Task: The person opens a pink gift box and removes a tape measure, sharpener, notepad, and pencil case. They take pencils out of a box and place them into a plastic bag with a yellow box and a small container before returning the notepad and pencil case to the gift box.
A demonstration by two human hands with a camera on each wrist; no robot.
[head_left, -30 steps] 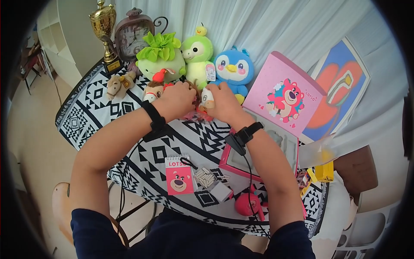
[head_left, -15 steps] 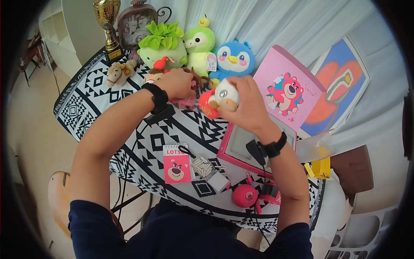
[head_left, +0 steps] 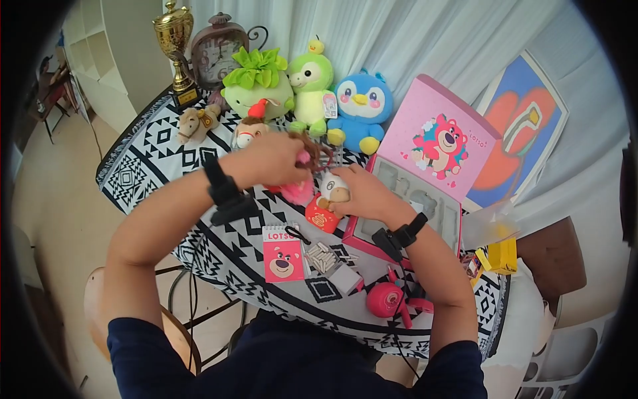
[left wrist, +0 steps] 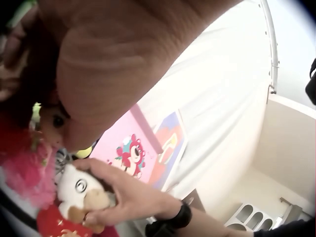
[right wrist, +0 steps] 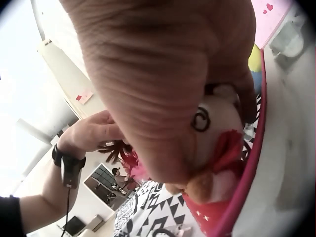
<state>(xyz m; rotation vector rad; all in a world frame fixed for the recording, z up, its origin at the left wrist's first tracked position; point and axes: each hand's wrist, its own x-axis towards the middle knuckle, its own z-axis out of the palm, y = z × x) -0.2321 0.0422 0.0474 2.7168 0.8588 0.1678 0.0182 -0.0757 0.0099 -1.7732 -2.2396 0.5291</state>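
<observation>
With the right hand (head_left: 364, 193), grips a small white plush (head_left: 334, 189) with a dark-ringed eye, a tan muzzle and a red, gold-marked lower part; fingers narrow around it, thumb on the near side. Holds it around the middle of the patterned worktop (head_left: 244, 238), just left of an open pink box (head_left: 435, 136) with a grey moulded inside; cannot tell whether resting on the cloth or raised from it. With the left hand (head_left: 279, 159), reaches over a doll (head_left: 297, 191) with brown hair and a pink skirt, just left of the white plush; fingers bent at the hair, tips partly hidden, so cannot tell whether gripping or only touching. Just left of that hand, a plush horse (head_left: 250, 135) with a red hat; farther left, a tan plush horse (head_left: 194, 125). Along the far side, from left to right: a gold trophy (head_left: 173, 33), a clock (head_left: 220, 56), a round green plush (head_left: 256, 83) with leaves on top, a pale green plush (head_left: 309, 93) and a blue plush (head_left: 359, 110). On the near side, from left to right: a pink notepad (head_left: 282, 258), a pile of small white sticks (head_left: 321, 258), a small white box (head_left: 345, 279) and a round pink thing (head_left: 384, 299).
</observation>
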